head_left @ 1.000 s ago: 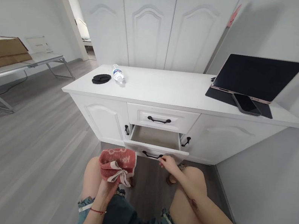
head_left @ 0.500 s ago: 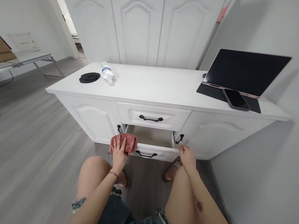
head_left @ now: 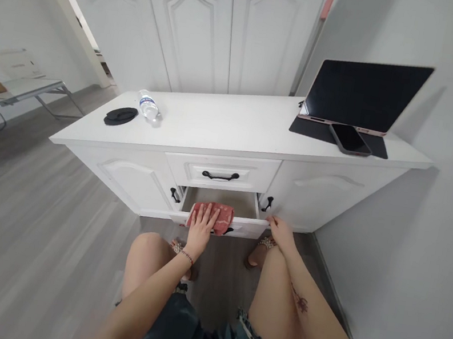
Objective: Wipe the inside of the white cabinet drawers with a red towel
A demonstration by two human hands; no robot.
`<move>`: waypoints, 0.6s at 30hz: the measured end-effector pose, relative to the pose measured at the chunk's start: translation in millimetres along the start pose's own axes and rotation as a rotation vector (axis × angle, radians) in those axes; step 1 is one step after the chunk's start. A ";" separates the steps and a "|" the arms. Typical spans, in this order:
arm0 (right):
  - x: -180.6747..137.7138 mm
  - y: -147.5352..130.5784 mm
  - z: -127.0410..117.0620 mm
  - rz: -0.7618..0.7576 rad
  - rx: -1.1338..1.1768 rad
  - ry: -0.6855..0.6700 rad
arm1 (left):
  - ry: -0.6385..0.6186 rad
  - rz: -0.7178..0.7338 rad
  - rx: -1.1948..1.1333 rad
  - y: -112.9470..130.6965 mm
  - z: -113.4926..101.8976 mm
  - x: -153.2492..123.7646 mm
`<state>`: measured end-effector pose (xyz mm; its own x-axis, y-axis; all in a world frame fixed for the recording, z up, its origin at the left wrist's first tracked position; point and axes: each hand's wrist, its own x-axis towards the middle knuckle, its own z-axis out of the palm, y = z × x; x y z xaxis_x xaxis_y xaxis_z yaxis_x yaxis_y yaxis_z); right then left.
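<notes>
A red patterned cloth [head_left: 221,219] lies over the front edge of the open lower drawer [head_left: 248,226] of a white sideboard [head_left: 233,130]. My left hand [head_left: 201,227] presses flat on the cloth's left part, fingers spread. My right hand [head_left: 281,232] rests on the drawer front's right corner. The cloth hides most of the drawer's black handle. Above it, the upper drawer [head_left: 221,172] is closed.
On the sideboard top lie a water bottle [head_left: 147,105] and a black lid [head_left: 120,116] at the left, a tablet [head_left: 363,94] and a phone [head_left: 349,139] at the right. A wall stands close on the right. My knees are just before the drawer.
My left hand carried the cloth from my lap up to the drawer front, then slid it right along the edge. My right hand moved from the handle to the drawer's right corner.
</notes>
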<state>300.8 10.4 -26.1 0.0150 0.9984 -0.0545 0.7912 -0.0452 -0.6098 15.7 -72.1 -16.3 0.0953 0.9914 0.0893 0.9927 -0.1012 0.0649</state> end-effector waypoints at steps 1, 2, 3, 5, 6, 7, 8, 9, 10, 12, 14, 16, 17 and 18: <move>-0.4 -0.2 -0.1 0.002 0.000 0.002 | -0.004 0.020 -0.003 5.6 -0.3 2.9; -0.8 -0.5 -0.3 0.004 -0.001 0.002 | -0.006 0.038 -0.010 11.5 -0.1 5.8; -1.1 -0.9 -0.7 0.007 -0.002 0.001 | -0.007 0.055 -0.020 17.6 0.4 8.6; -1.6 -2.4 -2.0 0.008 -0.002 -0.001 | -0.011 0.091 -0.040 30.3 2.0 14.0; -1.9 -3.4 -3.0 0.010 -0.001 -0.005 | -0.012 0.107 -0.048 36.7 3.0 16.6; -2.2 -4.5 -4.1 0.014 0.000 -0.011 | -0.013 0.125 -0.053 43.2 3.9 19.1; -2.5 -5.6 -5.1 0.018 0.003 -0.018 | -0.011 0.142 -0.054 49.5 4.8 21.6; -2.8 -6.7 -6.1 0.024 0.007 -0.024 | -0.005 0.158 -0.054 55.6 5.7 24.0; -3.1 -7.7 -6.7 0.030 0.012 -0.030 | 0.004 0.174 -0.051 61.4 6.5 26.4; -3.9 -8.5 -6.9 0.027 0.031 -0.032 | 0.023 0.207 -0.044 71.9 8.7 31.0; -4.5 -7.5 -5.6 0.008 0.054 -0.014 | 0.044 0.246 -0.036 80.7 11.8 35.1; -5.0 -5.1 -3.7 -0.022 0.083 0.020 | 0.076 0.292 -0.025 87.7 15.9 38.4; -5.2 -3.5 -2.9 -0.036 0.100 0.039 | 0.095 0.313 -0.018 90.4 18.2 39.5; -5.4 -2.0 -2.3 -0.048 0.119 0.057 | 0.115 0.332 -0.010 92.6 20.6 40.4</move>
<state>300.5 5.2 -22.7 0.0160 0.9997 0.0201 0.7136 0.0027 -0.7006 113.1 -39.7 -27.2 0.4037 0.8883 0.2188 0.9080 -0.4183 0.0230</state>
